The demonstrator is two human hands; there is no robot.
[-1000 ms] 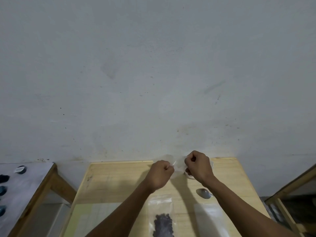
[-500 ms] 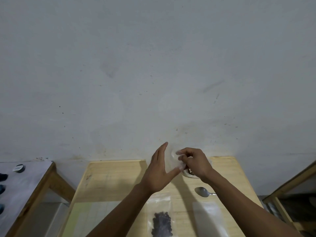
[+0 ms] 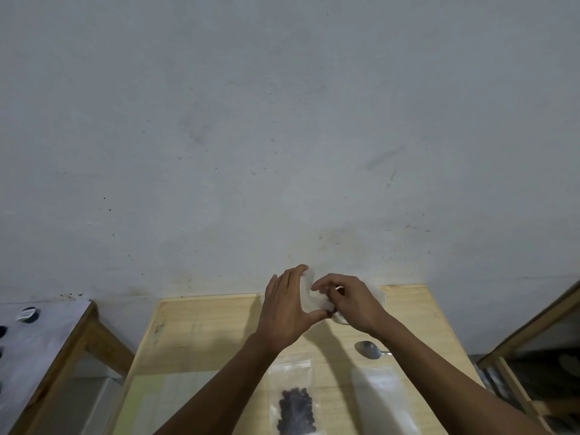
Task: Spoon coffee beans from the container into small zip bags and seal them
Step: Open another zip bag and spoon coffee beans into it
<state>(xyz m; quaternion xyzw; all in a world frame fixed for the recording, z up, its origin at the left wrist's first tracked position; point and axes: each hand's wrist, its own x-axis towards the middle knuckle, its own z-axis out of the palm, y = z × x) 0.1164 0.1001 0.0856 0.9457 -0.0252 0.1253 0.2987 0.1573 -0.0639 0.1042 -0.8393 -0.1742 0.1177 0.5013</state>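
A small clear zip bag [image 3: 314, 297] is held up over the far side of the wooden table [image 3: 204, 334]. My left hand [image 3: 287, 309] has straight fingers behind the bag and its thumb under the bag's lower edge. My right hand [image 3: 356, 304] pinches the bag's right side with curled fingers. The clear container [image 3: 341, 321] is mostly hidden under my right hand. A metal spoon [image 3: 368, 350] lies on the table below that hand. A zip bag with coffee beans [image 3: 295, 403] lies flat near the front.
Empty clear bags [image 3: 383, 400] lie to the right of the filled one. A grey side table [image 3: 47, 334] with a dark cap [image 3: 28, 314] stands at the left. A wooden frame [image 3: 533, 328] stands at the right. A plain grey wall is right behind the table.
A second ago both hands were fists pinching the bag's top. My left hand has since spread flat behind the bag, and my right hand's fingers have shifted along it.
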